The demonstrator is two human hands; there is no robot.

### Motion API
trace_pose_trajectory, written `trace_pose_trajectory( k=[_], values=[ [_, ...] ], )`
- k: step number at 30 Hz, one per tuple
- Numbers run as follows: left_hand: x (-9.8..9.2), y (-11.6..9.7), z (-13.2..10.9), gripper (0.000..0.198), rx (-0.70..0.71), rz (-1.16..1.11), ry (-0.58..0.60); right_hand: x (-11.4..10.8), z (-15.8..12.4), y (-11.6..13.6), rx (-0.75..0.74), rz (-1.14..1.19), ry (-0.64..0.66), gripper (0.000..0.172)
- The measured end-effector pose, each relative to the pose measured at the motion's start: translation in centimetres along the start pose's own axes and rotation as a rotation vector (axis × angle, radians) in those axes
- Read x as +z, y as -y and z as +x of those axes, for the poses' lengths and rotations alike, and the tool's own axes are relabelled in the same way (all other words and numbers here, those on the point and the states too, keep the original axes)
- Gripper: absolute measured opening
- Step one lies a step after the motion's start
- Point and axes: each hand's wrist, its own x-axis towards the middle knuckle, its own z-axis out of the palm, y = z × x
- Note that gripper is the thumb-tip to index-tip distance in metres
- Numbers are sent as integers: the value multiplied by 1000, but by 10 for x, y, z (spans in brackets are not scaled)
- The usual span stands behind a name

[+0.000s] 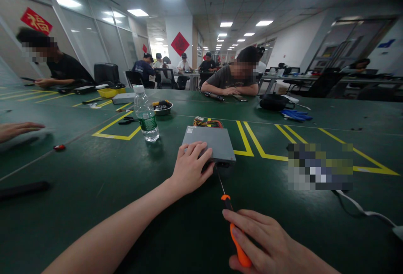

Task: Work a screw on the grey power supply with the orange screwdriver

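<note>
A grey metal power supply box (pixel 214 142) lies flat on the green table (pixel 94 181), with coloured wires (pixel 208 122) at its far end. My left hand (pixel 191 167) rests on the box's near left corner, fingers curled over its edge. My right hand (pixel 267 244) grips the orange handle of a screwdriver (pixel 234 228). The thin shaft points away from me, its tip at the box's near side.
A water bottle (pixel 146 116) stands left of the box, a metal bowl of parts (pixel 163 107) behind it. Blue gloves (pixel 296 115) and a black pouch (pixel 273 102) lie far right. A white cable (pixel 365 212) runs at right. Another person's hand (pixel 15 130) reaches in at left. People sit across the table.
</note>
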Motion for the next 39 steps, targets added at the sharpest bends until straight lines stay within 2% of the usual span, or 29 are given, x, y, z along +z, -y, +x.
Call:
trace_pose_trajectory(
  k=[9,16,18,23,31,35,39],
  values=[
    [0,0,0,29,5,2,-12,1,-3,-1,-7,7,27,23],
    [0,0,-1,30,5,10,7,1,-3,1,16,15,-1,21],
    [0,0,-1,30,6,9,8,1,-3,1,36,17,19,23],
    [0,-1,-1,30,2,11,-1,-3,1,3,28,49,183,32],
    [0,0,0,29,15,22,1,-2,20,12,11,28,159,21],
    [0,1,-1,31,23,34,3,-1,20,14,104,71,133,28],
    [1,1,-1,30,31,44,-8,-5,19,12,89,70,191,32]
  ],
)
